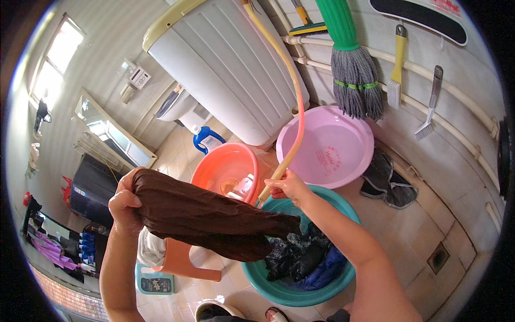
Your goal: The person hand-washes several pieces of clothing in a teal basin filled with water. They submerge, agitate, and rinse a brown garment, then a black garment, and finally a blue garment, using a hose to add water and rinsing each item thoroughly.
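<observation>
My left hand (126,202) is closed on the gathered upper end of a dark brown piece of fabric (198,214). The fabric stretches to the right, and its lower end hangs into a teal basin (316,297). Between the fingers of my right hand (292,189) is the end of a yellowish hose (296,75), which points down over the basin's far left rim. Water shows in the basin around soaked black clothes (292,260) and a dark blue garment (326,268). The brown fabric hides part of the basin and the hose's outlet.
Beyond the teal basin stand an orange basin (228,155) holding small packets and a pink basin (327,147). Behind them is a white washing machine (225,64). An orange stool (185,260) is at the left, a mop (357,80) and brushes (397,70) hang right.
</observation>
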Demonstrator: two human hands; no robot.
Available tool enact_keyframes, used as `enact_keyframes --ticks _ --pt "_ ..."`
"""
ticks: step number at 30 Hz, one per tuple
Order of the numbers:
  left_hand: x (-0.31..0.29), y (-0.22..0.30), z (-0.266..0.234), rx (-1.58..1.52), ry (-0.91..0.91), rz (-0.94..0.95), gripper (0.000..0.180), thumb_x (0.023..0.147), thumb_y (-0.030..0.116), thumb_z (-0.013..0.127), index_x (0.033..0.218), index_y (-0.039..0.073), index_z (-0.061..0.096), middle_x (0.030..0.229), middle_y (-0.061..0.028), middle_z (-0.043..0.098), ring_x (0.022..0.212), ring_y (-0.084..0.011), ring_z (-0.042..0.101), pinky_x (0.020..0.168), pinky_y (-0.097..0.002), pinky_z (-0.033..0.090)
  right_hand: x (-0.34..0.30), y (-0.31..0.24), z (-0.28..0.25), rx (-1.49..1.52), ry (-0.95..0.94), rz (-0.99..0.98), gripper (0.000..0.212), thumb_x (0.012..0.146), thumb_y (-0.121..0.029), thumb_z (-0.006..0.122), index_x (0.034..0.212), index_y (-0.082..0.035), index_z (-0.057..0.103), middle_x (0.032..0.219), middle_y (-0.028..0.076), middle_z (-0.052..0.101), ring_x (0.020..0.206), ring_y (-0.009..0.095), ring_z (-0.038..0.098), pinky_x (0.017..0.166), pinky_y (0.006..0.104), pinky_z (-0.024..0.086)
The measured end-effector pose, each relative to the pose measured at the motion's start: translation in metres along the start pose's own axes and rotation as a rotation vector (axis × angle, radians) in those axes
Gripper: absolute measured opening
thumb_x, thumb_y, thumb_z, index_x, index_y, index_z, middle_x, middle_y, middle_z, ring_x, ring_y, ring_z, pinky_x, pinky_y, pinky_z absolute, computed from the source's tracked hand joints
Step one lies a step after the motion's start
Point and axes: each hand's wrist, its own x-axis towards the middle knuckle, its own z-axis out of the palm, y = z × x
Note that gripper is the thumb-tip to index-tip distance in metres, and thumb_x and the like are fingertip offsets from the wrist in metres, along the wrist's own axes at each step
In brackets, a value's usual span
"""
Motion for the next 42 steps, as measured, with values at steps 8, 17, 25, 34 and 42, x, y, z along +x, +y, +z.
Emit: enact_keyframes --ticks 8,17,25,34,42 --pt "0.019 -0.045 -0.002 -0.118 0.192 -0.061 0.045 0.058 0.016 0.046 0.097 -0.005 0.053 0.089 -0.0161 0.059 0.079 -0.0279 0.057 0.079 -0.0363 0.047 -0.001 -0.014 -0.007 0.025 0.036 -0.029 0.035 0.075 -0.017 0.072 0.093 -0.001 0.048 0.076 0.007 0.058 0.058 0.012 0.058 0.050 0.0248 0.053" --pt "0.023 -0.078 0.039 -0.198 0.222 -0.206 0.021 0.071 0.005 0.052 0.091 -0.003 0.056 0.085 -0.0110 0.061 0.078 -0.0196 0.059 0.075 -0.0277 0.047 -0.021 -0.041 0.020 0.166 0.028 -0.083 0.031 0.077 -0.024 0.070 0.090 -0.003 0.052 0.072 0.005 0.059 0.057 0.013 0.059 0.051 0.0257 0.052" --pt "0.016 -0.135 0.058 -0.394 -0.126 -0.380 0.037 0.074 -0.004 0.048 0.110 -0.003 0.049 0.104 -0.0129 0.058 0.099 -0.0246 0.056 0.092 -0.0356 0.041 -0.020 -0.046 0.027 0.221 0.061 -0.084 0.026 0.078 -0.025 0.069 0.083 -0.004 0.055 0.067 0.004 0.059 0.054 0.012 0.059 0.050 0.0225 0.051" --pt "0.018 -0.157 0.070 -0.213 -0.022 -0.367 0.030 0.078 -0.006 0.056 0.108 -0.001 0.055 0.100 -0.0092 0.063 0.090 -0.0198 0.061 0.084 -0.0327 0.049 -0.026 -0.053 0.028 0.181 0.037 -0.127 0.023 0.079 -0.020 0.069 0.083 -0.002 0.056 0.068 0.005 0.059 0.054 0.011 0.059 0.050 0.0206 0.050" --pt "0.013 -0.146 0.063 -0.171 0.205 -0.314 0.027 0.076 0.001 0.065 0.101 -0.002 0.056 0.093 -0.0089 0.063 0.084 -0.0184 0.062 0.077 -0.0312 0.052 -0.029 -0.053 0.032 0.111 0.017 -0.130 0.024 0.078 -0.017 0.070 0.084 0.000 0.054 0.070 0.007 0.060 0.054 0.012 0.059 0.050 0.0223 0.051"
